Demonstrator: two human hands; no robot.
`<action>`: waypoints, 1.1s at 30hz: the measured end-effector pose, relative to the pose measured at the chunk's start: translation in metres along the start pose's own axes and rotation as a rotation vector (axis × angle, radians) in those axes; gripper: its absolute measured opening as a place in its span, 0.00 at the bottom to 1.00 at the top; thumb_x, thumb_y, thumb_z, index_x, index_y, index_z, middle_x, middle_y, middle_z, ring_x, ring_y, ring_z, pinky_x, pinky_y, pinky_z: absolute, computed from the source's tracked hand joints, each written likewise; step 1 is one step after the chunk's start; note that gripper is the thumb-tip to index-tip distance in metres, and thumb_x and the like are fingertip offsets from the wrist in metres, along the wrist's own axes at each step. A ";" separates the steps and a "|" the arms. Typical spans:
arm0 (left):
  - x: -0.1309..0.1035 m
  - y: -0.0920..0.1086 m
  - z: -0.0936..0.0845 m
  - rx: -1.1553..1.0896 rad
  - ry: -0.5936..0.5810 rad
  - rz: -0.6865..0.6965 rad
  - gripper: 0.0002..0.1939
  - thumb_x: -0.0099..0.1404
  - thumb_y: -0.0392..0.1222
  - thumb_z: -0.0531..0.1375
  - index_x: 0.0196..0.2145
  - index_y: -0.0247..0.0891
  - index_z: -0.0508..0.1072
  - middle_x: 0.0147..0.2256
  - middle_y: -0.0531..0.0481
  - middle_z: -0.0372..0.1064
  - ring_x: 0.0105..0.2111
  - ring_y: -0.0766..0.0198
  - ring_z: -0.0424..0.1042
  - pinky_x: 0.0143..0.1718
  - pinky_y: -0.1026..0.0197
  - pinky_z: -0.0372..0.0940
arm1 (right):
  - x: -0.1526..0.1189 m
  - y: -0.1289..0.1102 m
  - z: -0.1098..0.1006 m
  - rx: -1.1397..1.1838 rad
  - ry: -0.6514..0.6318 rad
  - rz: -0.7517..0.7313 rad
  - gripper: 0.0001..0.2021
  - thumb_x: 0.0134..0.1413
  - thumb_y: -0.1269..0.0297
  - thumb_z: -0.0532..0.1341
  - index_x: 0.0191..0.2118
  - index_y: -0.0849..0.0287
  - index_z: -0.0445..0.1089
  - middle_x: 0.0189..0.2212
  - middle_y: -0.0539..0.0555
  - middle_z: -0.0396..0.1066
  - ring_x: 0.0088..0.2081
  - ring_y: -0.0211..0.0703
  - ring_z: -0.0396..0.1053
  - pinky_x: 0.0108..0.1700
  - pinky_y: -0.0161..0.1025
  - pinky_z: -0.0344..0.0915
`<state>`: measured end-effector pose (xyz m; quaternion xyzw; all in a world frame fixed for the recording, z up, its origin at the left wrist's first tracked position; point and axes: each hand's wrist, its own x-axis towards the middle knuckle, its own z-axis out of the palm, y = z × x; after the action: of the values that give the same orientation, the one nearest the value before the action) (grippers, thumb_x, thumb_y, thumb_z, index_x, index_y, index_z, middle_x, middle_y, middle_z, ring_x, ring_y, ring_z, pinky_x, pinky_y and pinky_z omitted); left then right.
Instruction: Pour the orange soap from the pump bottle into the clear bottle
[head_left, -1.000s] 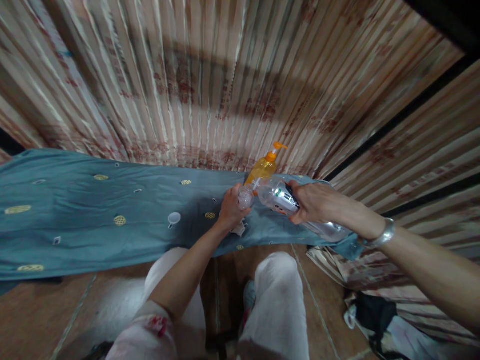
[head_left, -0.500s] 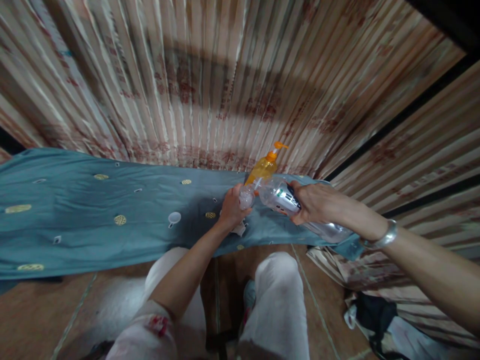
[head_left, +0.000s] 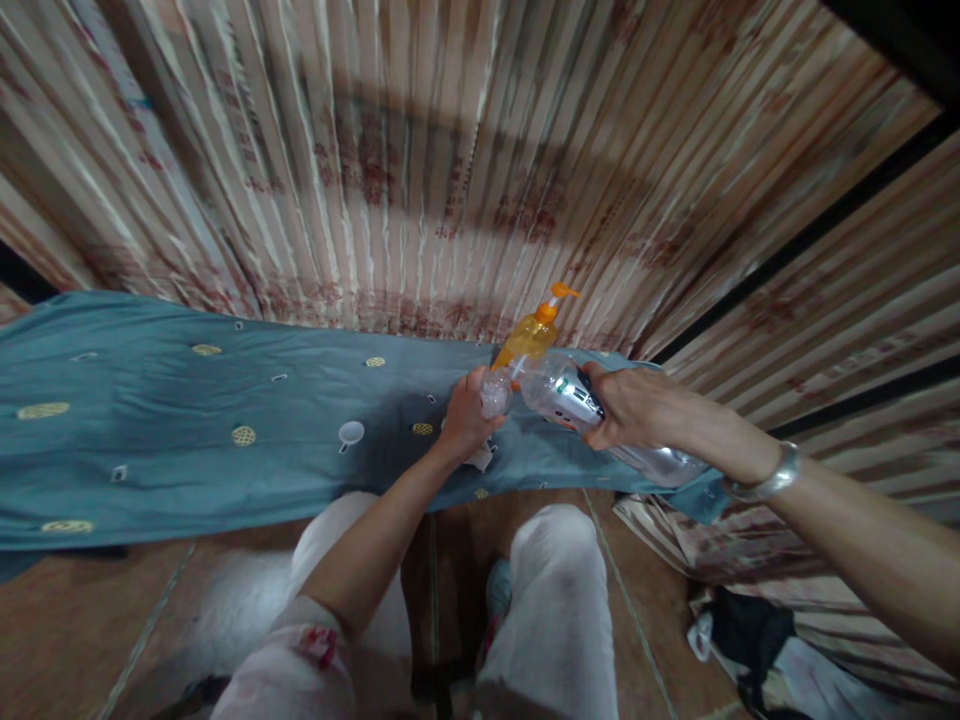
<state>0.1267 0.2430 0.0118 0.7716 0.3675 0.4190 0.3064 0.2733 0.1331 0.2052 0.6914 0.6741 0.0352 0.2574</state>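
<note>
My right hand (head_left: 611, 405) is wrapped round a large clear plastic bottle (head_left: 551, 388) with a silvery label. It lies tilted, almost on its side, its neck pointing left. Closed round a small clear container (head_left: 495, 393), my left hand (head_left: 466, 415) keeps it right at the bottle's mouth. Whether the two rims touch, or liquid passes between them, I cannot make out. Just behind them is a yellow see-through pump bottle (head_left: 525, 338) with an orange pump head. A small pale piece (head_left: 480, 457), its kind unclear, shows below my left hand.
A blue-green patterned cloth (head_left: 180, 400) covers the long narrow table. Behind it hangs a pleated curtain (head_left: 420, 200), with dark frame bars (head_left: 802, 240) at the right. My knees (head_left: 559, 560) are close to the front edge. A black bag-like item (head_left: 750, 630) lies on the floor at right.
Both hands keep their hold and hardly move. The whole view shifts very slightly.
</note>
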 end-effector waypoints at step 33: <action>0.000 0.006 -0.006 0.011 -0.032 0.009 0.38 0.46 0.32 0.67 0.54 0.37 0.58 0.51 0.41 0.65 0.52 0.49 0.67 0.54 0.48 0.63 | -0.003 -0.003 -0.004 -0.032 -0.012 0.017 0.32 0.45 0.52 0.61 0.53 0.67 0.58 0.32 0.62 0.75 0.35 0.57 0.75 0.28 0.40 0.54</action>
<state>0.1232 0.2411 0.0190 0.7815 0.3616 0.4059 0.3061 0.2690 0.1314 0.2080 0.6929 0.6661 0.0439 0.2723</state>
